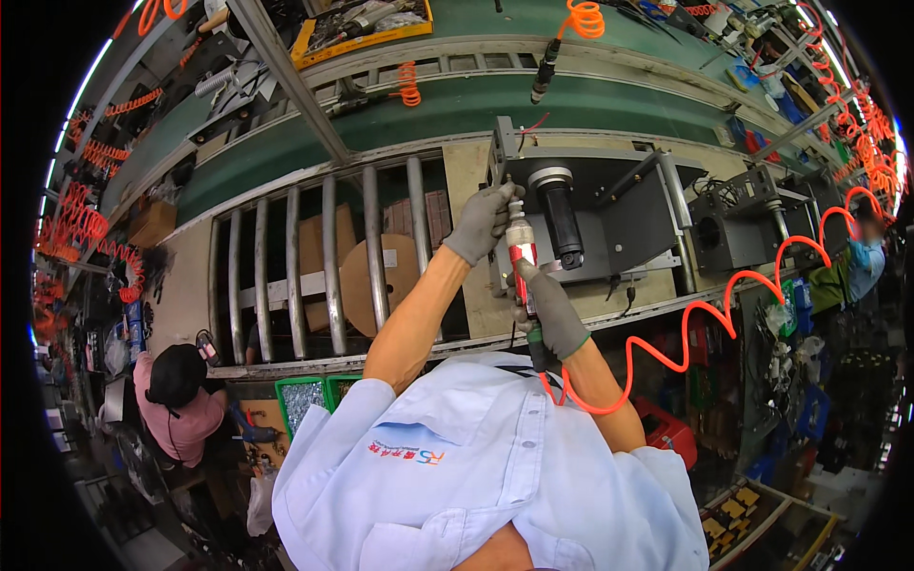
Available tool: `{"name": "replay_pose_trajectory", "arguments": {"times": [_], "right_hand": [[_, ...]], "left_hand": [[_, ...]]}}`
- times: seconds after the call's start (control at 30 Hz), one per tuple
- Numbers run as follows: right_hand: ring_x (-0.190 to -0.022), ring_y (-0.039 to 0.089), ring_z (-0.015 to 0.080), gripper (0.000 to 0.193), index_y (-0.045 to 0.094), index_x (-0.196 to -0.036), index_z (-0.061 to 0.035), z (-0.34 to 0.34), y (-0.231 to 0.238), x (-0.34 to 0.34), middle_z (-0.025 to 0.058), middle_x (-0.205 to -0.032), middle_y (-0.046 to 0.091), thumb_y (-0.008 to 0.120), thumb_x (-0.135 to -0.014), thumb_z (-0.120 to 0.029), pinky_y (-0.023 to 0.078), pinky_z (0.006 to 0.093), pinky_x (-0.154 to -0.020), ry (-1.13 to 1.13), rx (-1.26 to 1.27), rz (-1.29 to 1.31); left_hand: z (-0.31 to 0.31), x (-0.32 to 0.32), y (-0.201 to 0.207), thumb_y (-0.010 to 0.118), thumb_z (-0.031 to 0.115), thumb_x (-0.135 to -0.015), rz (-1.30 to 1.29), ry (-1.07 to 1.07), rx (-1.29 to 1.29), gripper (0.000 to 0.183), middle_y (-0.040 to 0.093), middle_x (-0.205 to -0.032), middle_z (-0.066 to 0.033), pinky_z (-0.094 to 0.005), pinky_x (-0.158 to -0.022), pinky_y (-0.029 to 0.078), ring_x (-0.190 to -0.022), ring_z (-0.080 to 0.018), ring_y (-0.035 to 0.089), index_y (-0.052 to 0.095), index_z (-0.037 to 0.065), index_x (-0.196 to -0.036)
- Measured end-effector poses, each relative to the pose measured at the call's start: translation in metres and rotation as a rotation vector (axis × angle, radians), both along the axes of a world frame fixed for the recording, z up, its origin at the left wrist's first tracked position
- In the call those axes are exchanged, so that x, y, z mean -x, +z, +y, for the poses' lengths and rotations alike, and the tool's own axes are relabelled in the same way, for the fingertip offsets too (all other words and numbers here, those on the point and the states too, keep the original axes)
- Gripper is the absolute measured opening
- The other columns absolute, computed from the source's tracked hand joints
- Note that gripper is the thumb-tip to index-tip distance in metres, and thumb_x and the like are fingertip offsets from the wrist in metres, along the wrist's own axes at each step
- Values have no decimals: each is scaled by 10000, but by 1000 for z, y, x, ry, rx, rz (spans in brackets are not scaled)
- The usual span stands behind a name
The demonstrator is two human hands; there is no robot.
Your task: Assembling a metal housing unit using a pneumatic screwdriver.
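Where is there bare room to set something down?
Bare: the green belt beyond the grey housing, and the tan board left of the rollers. Crowded: the housing's left side, where left hand and right hand hold the red tool.

Left head-worn fisheye, looking down, close above the hands (482,225)

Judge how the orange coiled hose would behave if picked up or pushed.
The orange coiled hose would probably flex and spring rather than stay stiff, since it hangs in loose, wavy coils. It looks light for its length, being thin. Pulling it might tug the red-and-silver tool in the gloved right hand, as it appears to run to that tool's lower end.
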State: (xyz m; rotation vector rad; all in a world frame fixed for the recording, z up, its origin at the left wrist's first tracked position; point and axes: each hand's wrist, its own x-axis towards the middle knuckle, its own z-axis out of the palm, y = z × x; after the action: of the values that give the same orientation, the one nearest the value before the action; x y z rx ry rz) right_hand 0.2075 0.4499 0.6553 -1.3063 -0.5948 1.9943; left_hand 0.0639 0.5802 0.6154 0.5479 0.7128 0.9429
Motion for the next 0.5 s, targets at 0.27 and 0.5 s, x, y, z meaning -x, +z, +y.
{"name": "replay_pose_trajectory", "arguments": {"times": [0.27,0.5], "right_hand": [[-495,499,89,387,552,-961,-75,-2,-5,-3,-4,-737,516,634,-882,-445,385,244,-404,-6,-44,-37],[-503,511,95,247,541,-974,-76,-6,8,1,1,-702,513,637,-868,-278,416,255,-411,-2,-143,-206]], "left_hand": [[0,-2,-4,474,263,-1006,4,18,-11,261,377,-603,82,-205,-386,197,-438,-27,270,601,36,-1022],[9,-8,-2,507,301,-990,-4,100,12,281,373,-618,72,-215,-410,232,-463,-45,294,614,46,-1039]]}}
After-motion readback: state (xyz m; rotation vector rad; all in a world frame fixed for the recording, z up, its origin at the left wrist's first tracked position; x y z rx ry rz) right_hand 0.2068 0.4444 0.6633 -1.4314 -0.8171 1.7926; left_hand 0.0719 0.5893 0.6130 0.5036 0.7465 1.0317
